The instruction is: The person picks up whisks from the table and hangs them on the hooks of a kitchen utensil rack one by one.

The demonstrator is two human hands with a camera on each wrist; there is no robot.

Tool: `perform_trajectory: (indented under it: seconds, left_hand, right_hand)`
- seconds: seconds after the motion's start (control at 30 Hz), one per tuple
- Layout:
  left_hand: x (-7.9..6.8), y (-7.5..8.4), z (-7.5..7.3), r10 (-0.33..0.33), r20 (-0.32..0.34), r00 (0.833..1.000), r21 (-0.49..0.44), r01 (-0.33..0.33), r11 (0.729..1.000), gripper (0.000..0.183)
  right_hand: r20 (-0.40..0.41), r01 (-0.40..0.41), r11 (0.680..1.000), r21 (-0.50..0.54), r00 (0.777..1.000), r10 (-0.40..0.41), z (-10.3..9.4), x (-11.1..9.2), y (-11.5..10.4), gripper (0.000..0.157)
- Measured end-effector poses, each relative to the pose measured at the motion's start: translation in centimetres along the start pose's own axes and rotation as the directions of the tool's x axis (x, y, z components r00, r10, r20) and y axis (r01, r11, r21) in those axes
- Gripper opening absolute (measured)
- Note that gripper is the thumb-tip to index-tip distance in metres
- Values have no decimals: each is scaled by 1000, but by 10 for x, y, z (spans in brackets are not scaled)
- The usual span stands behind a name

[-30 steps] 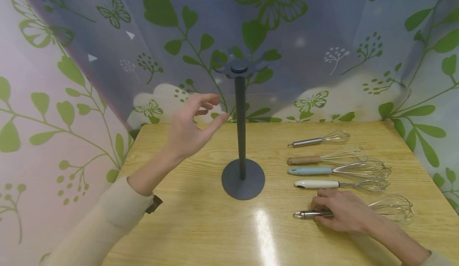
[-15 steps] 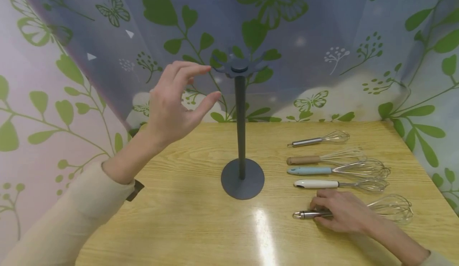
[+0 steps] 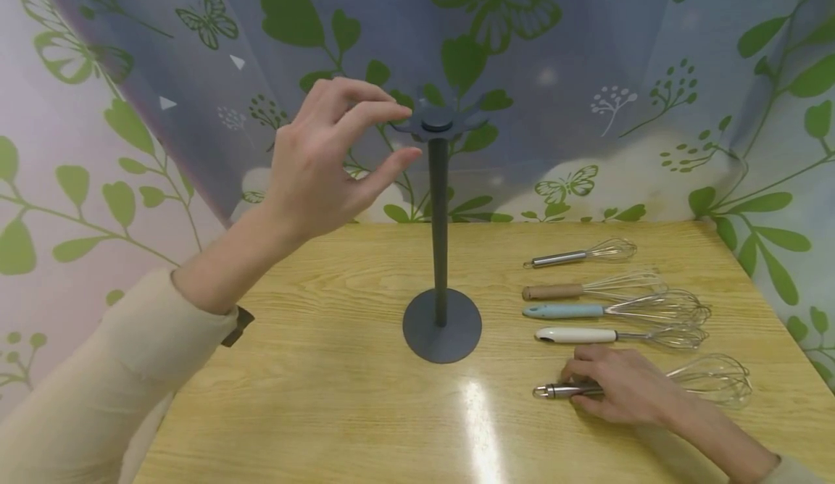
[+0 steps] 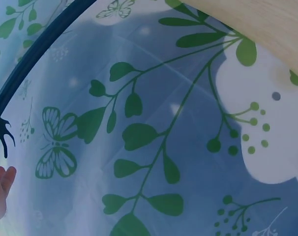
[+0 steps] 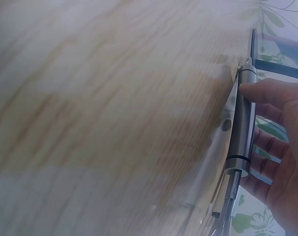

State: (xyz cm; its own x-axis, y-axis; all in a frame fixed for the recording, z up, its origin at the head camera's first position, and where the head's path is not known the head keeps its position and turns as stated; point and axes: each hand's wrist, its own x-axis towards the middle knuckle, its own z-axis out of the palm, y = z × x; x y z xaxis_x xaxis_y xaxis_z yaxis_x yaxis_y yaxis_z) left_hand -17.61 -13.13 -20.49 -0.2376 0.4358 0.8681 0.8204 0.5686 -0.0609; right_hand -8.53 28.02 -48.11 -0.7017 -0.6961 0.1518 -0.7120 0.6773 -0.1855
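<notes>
A dark stand [image 3: 438, 216] with a round base and a ring of hooks [image 3: 457, 127] on top rises from the table. My left hand [image 3: 320, 154] is raised beside the hooks, thumb and fingers curved apart with nothing between them; the fingertips come right up to the hooks' left side. At the left wrist view's edge, fingertips [image 4: 7, 182] show just below the dark hooks [image 4: 2, 133]. Low on the right, my right hand [image 3: 629, 386] grips the steel handle [image 5: 243, 118] of a large balloon whisk [image 3: 714, 381], which lies along the table. The palm hides part of that handle.
Above the right hand lie a white-handled whisk [image 3: 577, 335], a light-blue-handled whisk [image 3: 564, 311], a wooden-handled whisk [image 3: 553, 292] and a small steel whisk [image 3: 559, 259]. They lie roughly parallel on the wooden table [image 3: 313, 375]. A leaf-patterned curtain [image 3: 554, 20] backs the table.
My left hand has risen from beside the pole to the level of the hooks, then moved right toward them. The right hand keeps its grip on the whisk, nearly still.
</notes>
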Motion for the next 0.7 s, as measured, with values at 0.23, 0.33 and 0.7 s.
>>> perform_trajectory:
  seconds: [0.23, 0.33, 0.7]
  left_hand:
    - [5, 1, 0, 56, 46, 997, 22, -57, 998, 23]
    - [6, 1, 1, 73, 59, 996, 32, -75, 997, 20]
    - [8, 2, 2, 94, 86, 992, 41, -98, 994, 14]
  right_hand:
    - [11, 0, 1000, 5, 1000, 0, 1, 0, 0, 26]
    - [18, -3, 1000, 7, 1000, 3, 2, 1, 0, 27]
    - [38, 7, 1000, 18, 999, -7, 4, 2, 2, 28]
